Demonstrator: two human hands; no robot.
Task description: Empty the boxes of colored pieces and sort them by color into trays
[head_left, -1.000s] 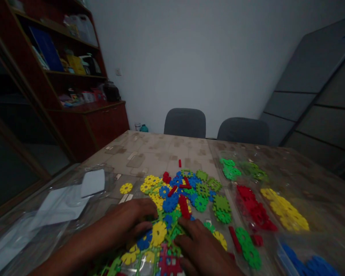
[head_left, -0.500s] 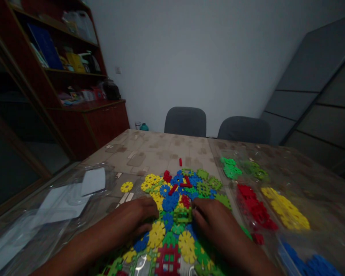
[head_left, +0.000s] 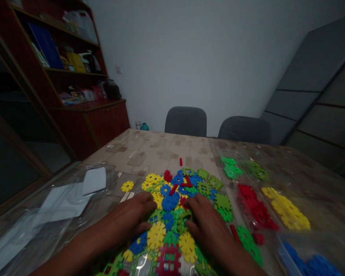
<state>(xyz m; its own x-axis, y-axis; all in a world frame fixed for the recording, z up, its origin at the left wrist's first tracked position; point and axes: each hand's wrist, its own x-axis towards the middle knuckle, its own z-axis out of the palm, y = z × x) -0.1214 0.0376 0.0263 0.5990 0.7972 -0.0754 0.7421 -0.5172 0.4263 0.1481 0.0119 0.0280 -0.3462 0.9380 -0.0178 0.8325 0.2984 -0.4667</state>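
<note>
A heap of flat plastic building pieces point(head_left: 186, 188) in yellow, blue, green and red covers the table point(head_left: 155, 153) in front of me. My left hand point(head_left: 132, 216) lies palm down on the heap's left side, fingers bent over yellow and blue discs. My right hand point(head_left: 207, 224) rests on the heap's right side, fingers curled against a green square frame piece point(head_left: 181, 218). Whether either hand grips a piece I cannot make out. A red grid piece point(head_left: 168, 262) lies near my wrists.
Sorted piles sit to the right in clear bags: green point(head_left: 231, 168), red point(head_left: 254, 209), yellow point(head_left: 286, 209), blue point(head_left: 310, 264). A clear plastic container with white paper point(head_left: 83, 186) lies left. Two grey chairs point(head_left: 185, 120) stand beyond the table, a wooden shelf unit point(head_left: 74, 84) at the left.
My right hand moved from the near right part of the heap up to its middle beside the green frame. My left hand stayed almost in place.
</note>
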